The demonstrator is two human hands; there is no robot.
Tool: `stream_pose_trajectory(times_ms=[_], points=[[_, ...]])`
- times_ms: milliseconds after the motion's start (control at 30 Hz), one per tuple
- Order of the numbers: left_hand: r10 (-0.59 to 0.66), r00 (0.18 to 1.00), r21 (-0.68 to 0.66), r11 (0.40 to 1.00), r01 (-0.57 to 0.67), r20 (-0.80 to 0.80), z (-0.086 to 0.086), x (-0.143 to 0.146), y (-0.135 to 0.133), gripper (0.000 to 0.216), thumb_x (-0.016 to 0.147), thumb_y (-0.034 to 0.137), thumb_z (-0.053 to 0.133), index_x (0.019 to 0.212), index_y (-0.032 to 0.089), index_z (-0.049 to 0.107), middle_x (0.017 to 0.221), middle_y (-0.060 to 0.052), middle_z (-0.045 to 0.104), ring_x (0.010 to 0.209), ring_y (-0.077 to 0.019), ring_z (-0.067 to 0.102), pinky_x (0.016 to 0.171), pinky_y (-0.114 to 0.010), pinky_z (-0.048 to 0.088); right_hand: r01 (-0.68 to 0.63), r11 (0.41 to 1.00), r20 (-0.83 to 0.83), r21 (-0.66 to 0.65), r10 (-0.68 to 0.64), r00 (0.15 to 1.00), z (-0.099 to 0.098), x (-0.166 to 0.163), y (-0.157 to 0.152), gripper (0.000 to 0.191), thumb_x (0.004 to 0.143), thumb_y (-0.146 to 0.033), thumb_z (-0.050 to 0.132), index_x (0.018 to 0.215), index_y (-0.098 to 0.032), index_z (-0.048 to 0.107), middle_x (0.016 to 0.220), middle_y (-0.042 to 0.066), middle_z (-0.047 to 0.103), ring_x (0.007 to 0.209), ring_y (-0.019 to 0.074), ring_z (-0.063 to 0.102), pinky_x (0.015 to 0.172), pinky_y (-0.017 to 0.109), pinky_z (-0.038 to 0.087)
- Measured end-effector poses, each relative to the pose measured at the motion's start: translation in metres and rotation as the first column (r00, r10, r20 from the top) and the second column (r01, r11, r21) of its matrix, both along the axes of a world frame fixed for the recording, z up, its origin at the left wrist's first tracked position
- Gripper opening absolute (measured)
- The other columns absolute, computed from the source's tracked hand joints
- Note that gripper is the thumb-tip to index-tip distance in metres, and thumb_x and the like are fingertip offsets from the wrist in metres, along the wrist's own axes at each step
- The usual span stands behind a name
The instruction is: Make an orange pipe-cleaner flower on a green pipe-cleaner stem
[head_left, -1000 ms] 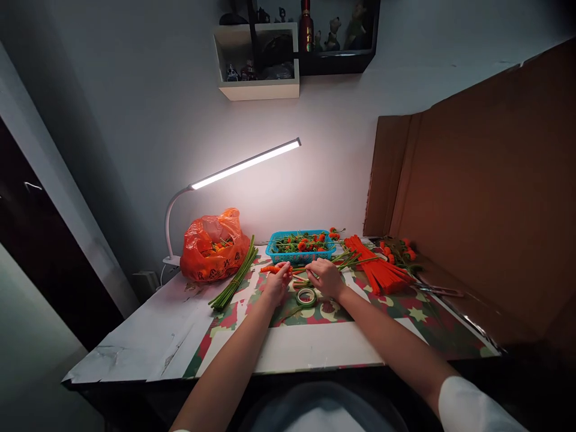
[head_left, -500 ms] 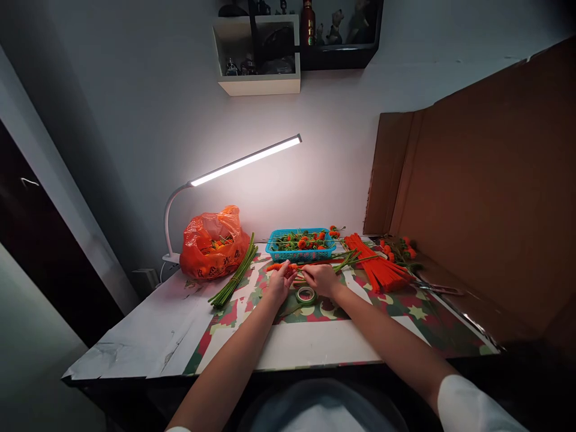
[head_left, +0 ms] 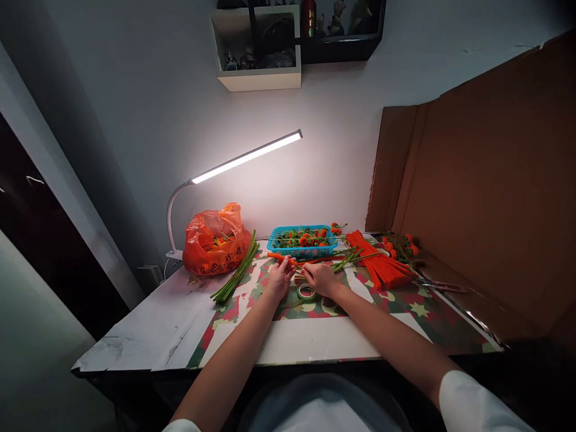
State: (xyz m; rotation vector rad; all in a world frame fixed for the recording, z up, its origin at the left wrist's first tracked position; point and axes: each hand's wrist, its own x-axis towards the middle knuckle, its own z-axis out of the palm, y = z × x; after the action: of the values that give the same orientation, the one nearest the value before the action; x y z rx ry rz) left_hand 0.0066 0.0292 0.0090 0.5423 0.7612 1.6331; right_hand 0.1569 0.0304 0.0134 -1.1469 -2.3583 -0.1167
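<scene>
The left hand (head_left: 279, 279) now holds the fuzzy orange pipe-cleaner stick (head_left: 281, 258) tilted and farther toward the table's far edge, nearer the blue plastic basket (head_left: 301, 248). The right hand (head_left: 320, 278) has drawn closer to the left.

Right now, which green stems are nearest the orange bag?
The long bundle of green stems, lying right beside the orange bag. The loose green stems lie far off, next to the orange sticks.
</scene>
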Motion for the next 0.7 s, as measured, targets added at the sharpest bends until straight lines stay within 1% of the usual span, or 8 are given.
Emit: stream_pose_trajectory(times_ms=[100, 233, 300, 400, 533, 600, 700], points=[[-0.031, 0.998, 0.004, 1.000, 0.031, -0.060, -0.003, 0.001, 0.001, 0.011, 0.084, 0.013, 0.056, 0.077, 0.016, 0.064, 0.067, -0.002, 0.064, 0.050, -0.0085, 0.058, 0.052, -0.019, 0.049, 0.001, 1.000, -0.012, 0.013, 0.000, 1.000, -0.001, 0.000, 0.000, 0.026, 0.094, -0.027, 0.038, 0.085, -0.018, 0.060, 0.076, 0.005, 0.068, 0.066, 0.0143, 0.059, 0.055, 0.025, 0.023], [-0.108, 0.984, 0.038, 0.993, 0.115, -0.141, -0.006, 0.004, 0.001, 0.011, 0.083, 0.012, 0.058, 0.077, 0.017, 0.065, 0.069, -0.004, 0.066, 0.050, -0.0091, 0.058, 0.052, -0.019, 0.050, -0.014, 1.000, -0.001, 0.009, 0.014, 1.000, -0.002, 0.000, 0.001, 0.025, 0.093, -0.025, 0.039, 0.084, -0.017, 0.061, 0.077, 0.005, 0.069, 0.067, 0.0144, 0.059, 0.056, 0.025, 0.023], [-0.121, 0.981, 0.031, 0.991, 0.127, -0.151, -0.005, 0.005, 0.000, 0.011, 0.083, 0.011, 0.057, 0.077, 0.017, 0.065, 0.069, -0.005, 0.066, 0.050, -0.0096, 0.059, 0.051, -0.019, 0.050, -0.023, 1.000, -0.010, 0.002, 0.023, 1.000, -0.003, 0.000, 0.001, 0.025, 0.093, -0.025, 0.040, 0.085, -0.017, 0.061, 0.077, 0.005, 0.069, 0.066, 0.0143, 0.060, 0.056, 0.025, 0.024], [-0.042, 0.993, 0.001, 0.999, 0.043, -0.110, -0.002, 0.004, -0.001, 0.012, 0.086, 0.015, 0.054, 0.078, 0.015, 0.063, 0.065, -0.005, 0.065, 0.048, -0.0102, 0.058, 0.048, -0.020, 0.049, -0.048, 0.999, -0.053, -0.002, 0.048, 0.997, -0.003, 0.000, 0.001, 0.025, 0.094, -0.029, 0.040, 0.087, -0.018, 0.061, 0.077, 0.004, 0.069, 0.067, 0.0141, 0.060, 0.056, 0.024, 0.024], [0.098, 0.994, -0.001, 0.995, -0.099, -0.053, 0.002, -0.003, 0.000, 0.022, 0.092, 0.024, 0.044, 0.078, 0.015, 0.057, 0.062, -0.002, 0.064, 0.046, -0.0085, 0.057, 0.048, -0.019, 0.049, -0.042, 0.999, -0.067, -0.016, 0.041, 0.997, -0.003, 0.000, 0.002, 0.025, 0.093, -0.032, 0.041, 0.086, -0.019, 0.062, 0.074, 0.003, 0.068, 0.066, 0.0138, 0.059, 0.055, 0.024, 0.023], [0.133, 0.990, -0.003, 0.991, -0.134, -0.039, 0.002, -0.005, 0.000, 0.020, 0.091, 0.024, 0.046, 0.077, 0.015, 0.056, 0.063, -0.002, 0.064, 0.045, -0.0080, 0.057, 0.048, -0.019, 0.049, -0.036, 0.999, -0.052, -0.018, 0.035, 0.998, -0.004, 0.001, 0.003, 0.026, 0.093, -0.031, 0.041, 0.084, -0.019, 0.062, 0.074, 0.003, 0.068, 0.065, 0.0135, 0.058, 0.054, 0.024, 0.022], [0.125, 0.991, 0.013, 0.992, -0.124, -0.054, 0.000, -0.005, 0.000, 0.015, 0.087, 0.024, 0.055, 0.077, 0.014, 0.057, 0.062, -0.002, 0.064, 0.044, -0.0084, 0.058, 0.048, -0.020, 0.050, -0.032, 0.999, -0.037, -0.003, 0.032, 0.999, -0.005, 0.001, 0.003, 0.027, 0.093, -0.029, 0.041, 0.081, -0.018, 0.062, 0.073, 0.004, 0.067, 0.065, 0.0134, 0.058, 0.055, 0.024, 0.022]])
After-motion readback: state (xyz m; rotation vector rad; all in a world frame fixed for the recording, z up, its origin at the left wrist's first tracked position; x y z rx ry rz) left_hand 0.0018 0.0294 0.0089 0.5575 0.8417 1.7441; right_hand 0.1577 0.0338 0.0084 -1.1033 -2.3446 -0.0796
